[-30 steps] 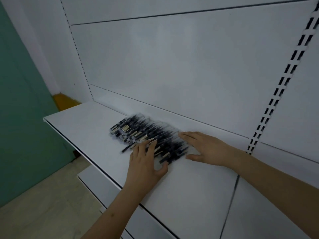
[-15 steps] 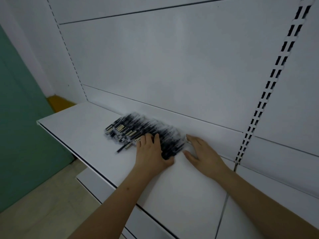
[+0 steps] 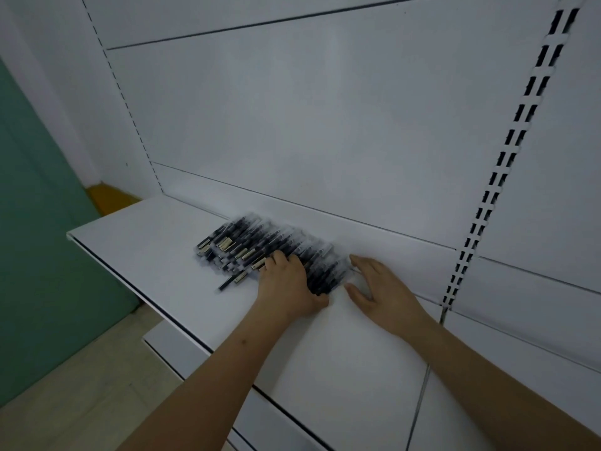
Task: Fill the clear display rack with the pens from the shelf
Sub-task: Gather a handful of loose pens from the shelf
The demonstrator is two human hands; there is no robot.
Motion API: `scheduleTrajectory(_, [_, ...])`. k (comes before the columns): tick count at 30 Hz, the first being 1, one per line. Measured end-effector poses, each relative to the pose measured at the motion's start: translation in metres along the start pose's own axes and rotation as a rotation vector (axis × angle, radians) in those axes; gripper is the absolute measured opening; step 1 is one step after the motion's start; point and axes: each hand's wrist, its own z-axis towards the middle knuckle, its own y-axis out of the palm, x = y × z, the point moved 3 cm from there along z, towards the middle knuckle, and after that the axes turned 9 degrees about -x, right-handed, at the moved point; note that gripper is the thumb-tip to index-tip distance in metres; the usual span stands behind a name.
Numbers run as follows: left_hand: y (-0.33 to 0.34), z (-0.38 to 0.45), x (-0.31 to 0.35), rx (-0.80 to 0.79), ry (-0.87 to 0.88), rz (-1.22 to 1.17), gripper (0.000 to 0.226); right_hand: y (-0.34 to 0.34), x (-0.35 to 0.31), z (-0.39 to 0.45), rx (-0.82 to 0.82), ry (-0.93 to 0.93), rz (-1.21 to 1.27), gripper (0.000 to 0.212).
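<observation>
A pile of several black pens (image 3: 270, 242) with pale clips lies on the white shelf (image 3: 146, 236), close to the back panel. My left hand (image 3: 287, 284) rests on the near right part of the pile, fingers curled over the pens and thumb against their near ends. My right hand (image 3: 380, 291) stands on its edge just right of the pile, fingers spread, palm facing the pens, holding nothing. One pen (image 3: 227, 283) sticks out toward the shelf's front. No clear display rack is in view.
The white back panel (image 3: 325, 125) rises right behind the pens. A slotted upright (image 3: 507, 151) runs down at the right. A lower shelf (image 3: 169, 346) juts out below, above a pale floor (image 3: 81, 385). A green wall (image 3: 32, 222) closes the left side.
My left hand slid up onto the pile and its fingers curled over the pens. My right hand drew back from on top of the pile to its right edge.
</observation>
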Motion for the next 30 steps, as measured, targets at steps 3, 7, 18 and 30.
scheduleTrajectory(3, [0.006,-0.003,0.000,-0.001,0.027,-0.057,0.070,-0.001,-0.001,0.000,0.000,-0.007,0.009,0.058])
scheduleTrajectory(7, [0.007,-0.007,-0.001,0.039,0.014,-0.114,0.061,-0.001,-0.002,0.001,-0.015,-0.028,0.012,0.060])
scheduleTrajectory(18, [-0.015,0.001,0.008,-0.159,0.031,-0.017,0.054,-0.002,-0.001,0.002,-0.041,-0.001,0.066,0.071])
scheduleTrajectory(30, [-0.014,-0.002,0.008,-0.100,-0.027,-0.171,0.038,-0.008,-0.004,0.000,-0.055,0.041,0.237,0.088])
